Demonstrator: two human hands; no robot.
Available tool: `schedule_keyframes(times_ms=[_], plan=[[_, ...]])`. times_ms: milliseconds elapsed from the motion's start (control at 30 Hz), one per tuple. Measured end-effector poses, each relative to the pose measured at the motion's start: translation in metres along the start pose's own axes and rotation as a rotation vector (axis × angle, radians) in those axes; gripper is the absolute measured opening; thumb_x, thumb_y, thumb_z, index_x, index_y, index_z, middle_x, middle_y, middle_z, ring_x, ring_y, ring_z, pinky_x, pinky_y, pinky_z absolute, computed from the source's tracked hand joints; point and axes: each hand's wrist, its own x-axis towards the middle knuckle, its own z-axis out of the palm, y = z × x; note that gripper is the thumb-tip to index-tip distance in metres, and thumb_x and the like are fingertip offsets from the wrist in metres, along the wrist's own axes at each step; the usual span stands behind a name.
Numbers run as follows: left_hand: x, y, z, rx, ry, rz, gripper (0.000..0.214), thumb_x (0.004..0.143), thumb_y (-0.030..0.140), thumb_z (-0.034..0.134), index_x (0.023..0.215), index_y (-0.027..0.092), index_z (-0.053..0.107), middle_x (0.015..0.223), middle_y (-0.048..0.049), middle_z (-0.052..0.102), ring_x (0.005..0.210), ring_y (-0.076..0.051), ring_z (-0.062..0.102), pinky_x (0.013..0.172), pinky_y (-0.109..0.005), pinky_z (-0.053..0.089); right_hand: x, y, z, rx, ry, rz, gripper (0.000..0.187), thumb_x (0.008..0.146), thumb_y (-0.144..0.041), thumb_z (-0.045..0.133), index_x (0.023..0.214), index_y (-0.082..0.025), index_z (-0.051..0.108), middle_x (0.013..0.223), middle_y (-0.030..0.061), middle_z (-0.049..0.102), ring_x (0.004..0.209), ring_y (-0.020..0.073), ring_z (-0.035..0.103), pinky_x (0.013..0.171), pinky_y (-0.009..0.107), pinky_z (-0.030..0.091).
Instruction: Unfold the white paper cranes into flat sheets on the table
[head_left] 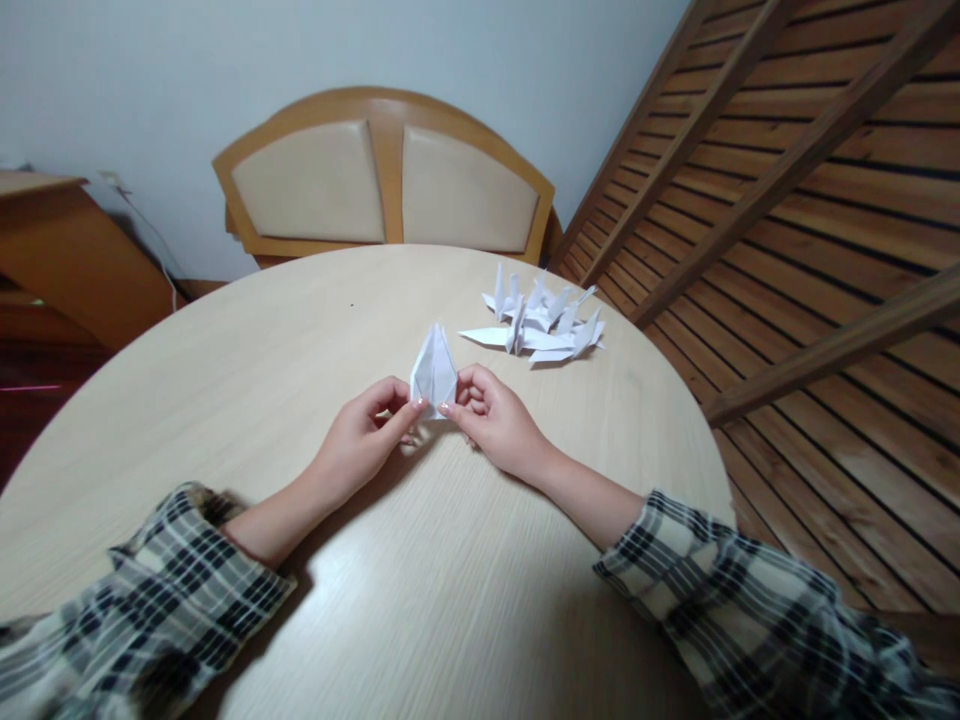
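A folded piece of white paper [434, 368], pointed toward the top with a crease down its middle, is held up between my two hands just above the table. My left hand [371, 425] pinches its lower left edge, thumb on the near face. On the opposite side, my right hand [499, 420] grips the lower right edge the same way, its thumb tip close to the left one. Fingers behind the paper are partly hidden. Beyond my right hand stands a cluster of several white paper cranes [551, 320], some overlapping.
The round pale wooden table [187, 400] spans the view. Behind it is a wooden headboard [386, 170] with cream panels against the wall. A slatted wooden partition [810, 200] rises at the right, and a brown desk [82, 250] stands at the left.
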Motion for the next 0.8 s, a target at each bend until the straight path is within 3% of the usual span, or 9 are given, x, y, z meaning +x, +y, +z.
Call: schedule_keyframes(times_ms=[233, 300, 467, 633, 800], plan=[[0.021, 0.003, 0.023, -0.014, 0.086, 0.089, 0.023, 0.086, 0.038, 0.059, 0.075, 0.018, 0.052, 0.064, 0.0039, 0.053, 0.055, -0.010, 0.052, 0.053, -0.022, 0.042, 0.004, 0.004, -0.009, -0.055, 0.137, -0.057, 0.020, 0.086, -0.035, 0.060, 0.092, -0.022, 0.046, 0.074, -0.0046, 0.048, 0.052, 0.0069, 0.045, 0.040, 0.018, 0.031], [0.030, -0.001, 0.030, -0.113, 0.114, 0.097, 0.021, 0.083, 0.035, 0.062, 0.087, 0.019, 0.050, 0.063, 0.0060, 0.053, 0.053, -0.010, 0.052, 0.051, -0.021, 0.042, 0.008, 0.007, -0.013, -0.033, 0.169, -0.053, 0.024, 0.085, -0.036, 0.061, 0.096, -0.023, 0.044, 0.071, -0.0065, 0.047, 0.049, 0.0067, 0.044, 0.039, 0.018, 0.031], [0.038, -0.007, 0.034, -0.338, 0.091, -0.025, 0.048, 0.079, 0.032, 0.069, 0.117, 0.020, 0.042, 0.059, 0.0098, 0.054, 0.049, -0.010, 0.052, 0.049, -0.020, 0.044, 0.012, 0.010, -0.015, 0.029, 0.154, -0.032, 0.029, 0.083, -0.032, 0.063, 0.101, -0.023, 0.042, 0.066, -0.0100, 0.045, 0.041, 0.0051, 0.042, 0.035, 0.017, 0.030], [0.037, -0.006, 0.028, -0.378, -0.006, -0.084, 0.029, 0.083, 0.043, 0.064, 0.084, 0.015, 0.058, 0.062, 0.0046, 0.053, 0.049, -0.007, 0.046, 0.044, -0.018, 0.040, 0.009, 0.005, -0.010, 0.074, 0.101, -0.003, 0.028, 0.082, -0.028, 0.063, 0.102, -0.024, 0.043, 0.067, -0.0109, 0.048, 0.038, 0.0038, 0.040, 0.033, 0.017, 0.030], [0.036, -0.006, 0.028, -0.357, -0.019, -0.089, 0.032, 0.083, 0.048, 0.063, 0.082, 0.016, 0.057, 0.061, 0.0043, 0.051, 0.046, -0.007, 0.043, 0.037, -0.019, 0.035, 0.006, 0.002, -0.008, 0.080, 0.035, 0.073, 0.043, 0.079, -0.030, 0.067, 0.113, -0.024, 0.041, 0.064, -0.0127, 0.051, 0.035, 0.0040, 0.041, 0.029, 0.015, 0.029]])
